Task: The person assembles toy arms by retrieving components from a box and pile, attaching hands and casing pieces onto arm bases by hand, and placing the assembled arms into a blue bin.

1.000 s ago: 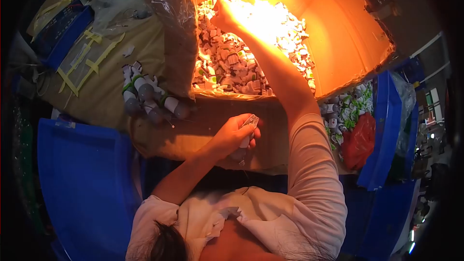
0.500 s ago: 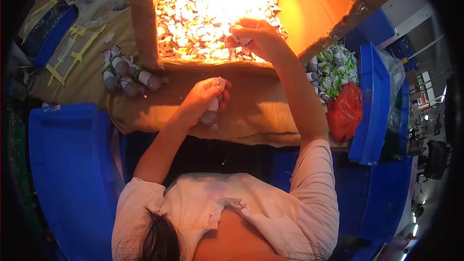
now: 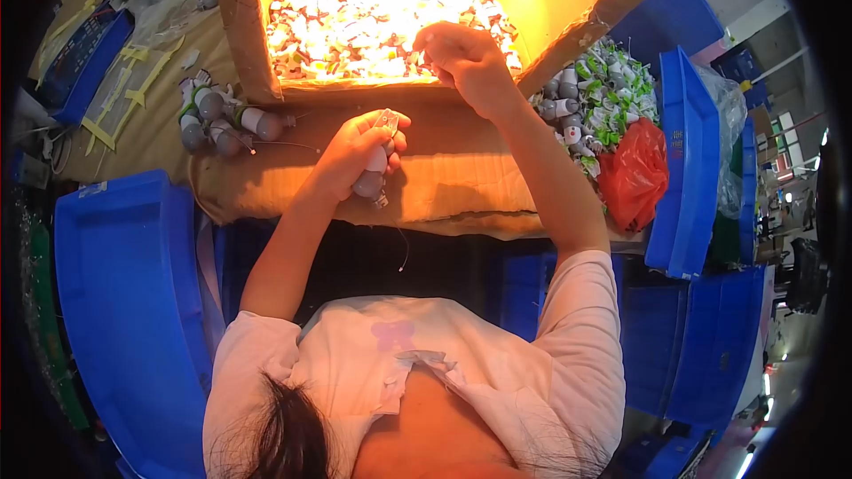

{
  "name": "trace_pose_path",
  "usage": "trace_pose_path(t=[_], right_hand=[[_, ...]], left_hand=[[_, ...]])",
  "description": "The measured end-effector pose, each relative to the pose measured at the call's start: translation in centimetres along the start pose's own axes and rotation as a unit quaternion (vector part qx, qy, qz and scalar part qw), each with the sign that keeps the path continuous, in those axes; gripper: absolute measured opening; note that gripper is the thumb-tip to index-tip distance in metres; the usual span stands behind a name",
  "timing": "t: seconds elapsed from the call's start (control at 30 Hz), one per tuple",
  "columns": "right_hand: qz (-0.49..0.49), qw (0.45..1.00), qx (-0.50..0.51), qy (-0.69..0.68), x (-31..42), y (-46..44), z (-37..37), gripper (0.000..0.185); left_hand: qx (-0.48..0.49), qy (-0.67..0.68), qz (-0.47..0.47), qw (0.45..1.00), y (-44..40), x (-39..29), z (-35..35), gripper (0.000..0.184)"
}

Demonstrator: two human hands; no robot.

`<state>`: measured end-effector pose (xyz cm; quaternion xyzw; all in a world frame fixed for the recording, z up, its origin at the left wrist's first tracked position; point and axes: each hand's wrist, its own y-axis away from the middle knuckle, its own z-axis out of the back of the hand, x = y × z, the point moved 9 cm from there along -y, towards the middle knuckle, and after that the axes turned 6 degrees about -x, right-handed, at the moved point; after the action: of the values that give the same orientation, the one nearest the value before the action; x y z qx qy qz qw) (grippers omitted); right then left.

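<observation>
My left hand [image 3: 353, 155] is closed round a grey-and-white bulb-shaped piece [image 3: 370, 181]. A small pale part shows at its thumb, and a thin wire hangs below. Higher up, my right hand [image 3: 469, 64] has its fingers curled together at the front of the cardboard box [image 3: 324, 90]. Whatever they pinch, if anything, is hidden. Inside the box lies a heap of small white pieces [image 3: 319, 27], partly washed out by bright light. Left of my left hand, several similar bulb-shaped pieces [image 3: 260, 122] with thin wires lie on the brown covering.
At the right sit more bulb-shaped pieces [image 3: 559, 108], a green-and-white pile [image 3: 614, 80] and a red plastic bag [image 3: 634, 176]. A blue bin [image 3: 682, 164] stands beside them. Another large blue bin [image 3: 124, 302] is at the lower left. The brown-covered work surface [image 3: 444, 182] has a front edge.
The view has shifted, so the box sits higher and further left. My right hand's white piece, seen before, no longer shows. My left hand still grips the bulb-shaped piece.
</observation>
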<state>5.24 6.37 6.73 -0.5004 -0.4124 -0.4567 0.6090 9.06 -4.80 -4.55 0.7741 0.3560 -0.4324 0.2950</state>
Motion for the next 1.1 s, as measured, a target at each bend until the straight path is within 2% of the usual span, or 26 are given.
trace_pose_path(t=[0.07,0.13,0.27,0.33,0.4,0.43,0.47,0.5,0.53,0.6,0.63,0.7,0.73,0.77,0.93,1.0,1.1], right_hand=[[0.021,1.0,-0.008,-0.007,0.0,0.3,0.0,0.015],[0.068,0.996,-0.026,0.045,0.6,0.5,0.3,0.016],[0.051,0.994,-0.044,0.087,-0.1,0.2,0.8,0.016],[-0.017,0.994,-0.093,0.055,-1.6,-0.6,1.9,0.016],[0.011,0.98,-0.137,0.144,-3.5,-3.0,4.6,0.016],[0.09,0.95,-0.181,0.237,-3.4,-4.1,6.4,0.016],[0.191,0.854,-0.126,0.467,-3.6,-5.8,6.8,0.021],[0.278,0.692,-0.064,0.663,-2.7,-6.3,4.8,0.025],[0.172,0.736,-0.081,0.65,-3.6,-8.1,5.9,0.033],[0.187,0.726,-0.064,0.659,-3.0,-9.7,2.9,0.032],[0.096,0.84,-0.099,0.525,-2.9,-10.7,1.5,0.026],[-0.001,0.936,0.006,0.351,-2.4,-11.8,-4.0,0.027],[0.147,0.94,-0.01,0.309,-5.2,-15.4,-6.3,0.027],[0.292,0.92,-0.027,0.259,-7.9,-18.4,-7.3,0.027],[0.257,0.89,0.051,0.373,-9.4,-24.7,-10.3,0.023],[0.239,0.865,0.094,0.432,-10.1,-26.7,-11.7,0.021],[0.2,0.815,0.155,0.521,-11.9,-27.9,-12.7,0.02]], left_hand=[[0.006,-0.005,-0.008,1.0,-0.1,0.0,0.1,0.023],[0.004,-0.001,-0.005,1.0,0.0,0.0,0.1,0.023],[0.004,0.0,-0.006,1.0,0.2,-0.1,-0.1,0.023],[0.006,0.0,-0.007,1.0,0.2,-0.1,-0.2,0.022],[0.006,-0.003,-0.011,1.0,0.3,-0.3,-0.3,0.022],[0.011,-0.003,-0.012,1.0,0.5,-0.3,-0.5,0.021],[0.016,-0.004,-0.012,1.0,0.6,-0.4,-0.6,0.021],[0.019,-0.008,-0.01,1.0,0.6,-0.3,-0.7,0.021],[0.017,-0.01,-0.014,1.0,0.6,-0.3,-0.6,0.021],[0.028,0.004,0.001,1.0,0.5,0.1,-0.9,0.02],[0.035,0.005,0.001,0.999,0.6,0.1,-1.0,0.021],[0.033,0.0,0.016,0.999,0.5,0.3,-1.0,0.022],[0.032,-0.004,0.03,0.999,0.5,0.5,-0.9,0.023],[0.035,0.004,0.035,0.999,0.5,0.4,-1.0,0.024],[0.021,0.0,0.028,0.999,0.1,0.4,-0.6,0.024],[0.031,-0.006,0.063,0.998,0.1,0.8,-0.8,0.024],[0.043,-0.008,0.064,0.997,0.0,0.8,-1.1,0.024]])
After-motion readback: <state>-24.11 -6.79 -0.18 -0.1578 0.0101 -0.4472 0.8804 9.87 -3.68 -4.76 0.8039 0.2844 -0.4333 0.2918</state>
